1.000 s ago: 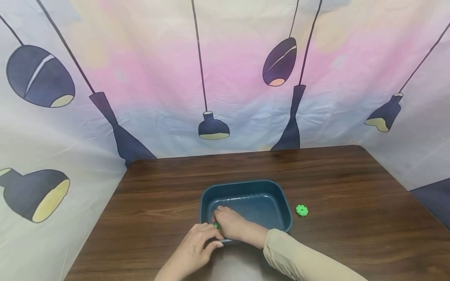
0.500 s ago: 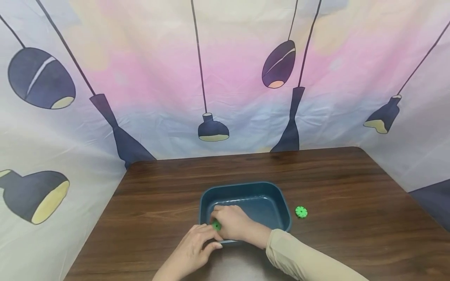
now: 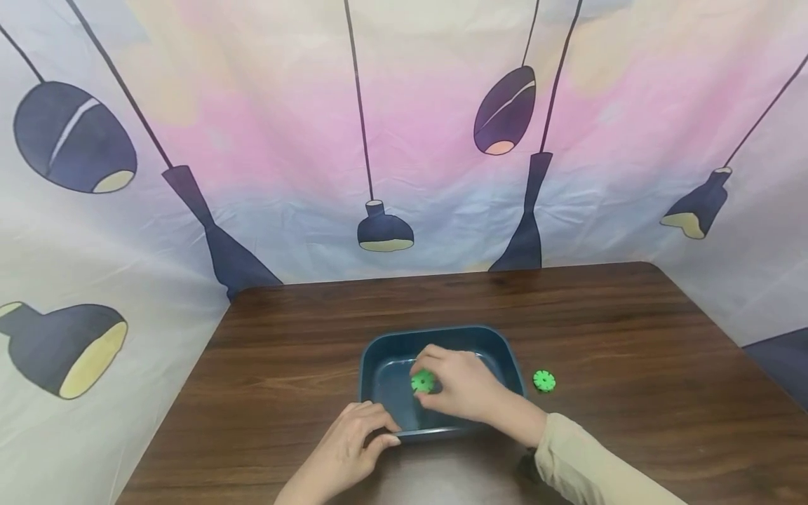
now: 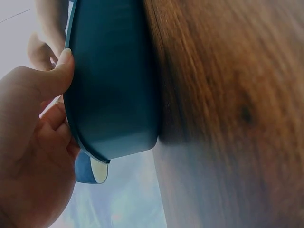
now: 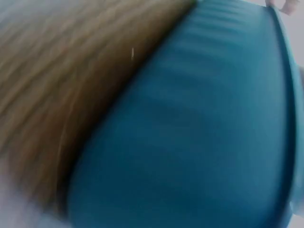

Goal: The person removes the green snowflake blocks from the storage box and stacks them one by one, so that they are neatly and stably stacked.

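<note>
A dark blue rectangular tub (image 3: pixel 394 341) stands on the wooden table. With its thumb outside and fingers over the near-left rim, my left hand (image 3: pixel 347 442) grips the tub wall; the left wrist view shows the thumb (image 4: pixel 64 66) on the outer side. Over the inside of the tub, my right hand (image 3: pixel 461 386) pinches a bright green notched disc (image 3: pixel 423 381) with a small centre hole between thumb and fingers. A second green notched disc (image 3: pixel 544 381) lies on the table just right of the tub. The right wrist view is blurred and mostly filled by the tub's outer wall (image 5: pixel 190 123).
The brown wood-grain table (image 3: pixel 303 337) extends around the tub on all sides. Behind it hangs a pastel cloth backdrop (image 3: pixel 429 140) printed with dark lamps, reaching down to the table's far edge.
My right hand has lifted from the tub's near-left corner and moved right with the green disc, which now shows fully. The left hand has stayed on the rim.
</note>
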`<state>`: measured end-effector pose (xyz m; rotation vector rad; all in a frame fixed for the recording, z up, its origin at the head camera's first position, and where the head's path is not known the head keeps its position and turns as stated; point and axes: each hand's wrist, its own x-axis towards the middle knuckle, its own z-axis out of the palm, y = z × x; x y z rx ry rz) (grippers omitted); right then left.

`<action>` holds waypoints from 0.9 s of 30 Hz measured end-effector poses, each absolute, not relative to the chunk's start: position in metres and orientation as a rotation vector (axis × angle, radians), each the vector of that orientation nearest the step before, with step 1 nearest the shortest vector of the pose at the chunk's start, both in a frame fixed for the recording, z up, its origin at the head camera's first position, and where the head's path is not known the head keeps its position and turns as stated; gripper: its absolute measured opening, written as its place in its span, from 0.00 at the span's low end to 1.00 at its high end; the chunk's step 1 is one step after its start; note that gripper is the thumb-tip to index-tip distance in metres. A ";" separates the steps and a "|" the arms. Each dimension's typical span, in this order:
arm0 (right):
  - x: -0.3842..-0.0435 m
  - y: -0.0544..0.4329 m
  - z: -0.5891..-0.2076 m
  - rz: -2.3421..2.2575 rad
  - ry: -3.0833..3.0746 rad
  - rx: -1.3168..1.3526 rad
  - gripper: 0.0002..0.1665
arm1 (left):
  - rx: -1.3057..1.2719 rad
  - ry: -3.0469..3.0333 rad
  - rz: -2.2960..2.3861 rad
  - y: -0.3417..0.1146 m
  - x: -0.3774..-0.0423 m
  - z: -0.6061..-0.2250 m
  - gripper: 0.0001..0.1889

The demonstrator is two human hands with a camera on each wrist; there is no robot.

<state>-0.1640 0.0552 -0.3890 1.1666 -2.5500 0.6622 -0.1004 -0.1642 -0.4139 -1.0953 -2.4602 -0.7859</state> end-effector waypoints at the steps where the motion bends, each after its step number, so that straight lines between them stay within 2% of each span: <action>1: -0.165 0.061 -0.387 0.686 -2.533 1.146 0.15 | -1.094 -2.458 -0.789 -0.164 -0.101 -0.414 0.04; 14: -0.174 0.135 -0.377 0.972 -2.426 0.973 0.15 | -1.089 -2.428 -0.779 -0.164 -0.101 -0.416 0.05; 21: -0.176 0.176 -0.390 0.972 -2.433 0.944 0.16 | -1.085 -2.435 -0.774 -0.163 -0.102 -0.416 0.04; 27: -0.170 0.203 -0.407 0.891 -2.521 0.818 0.17 | -1.084 -2.437 -0.770 -0.162 -0.103 -0.416 0.05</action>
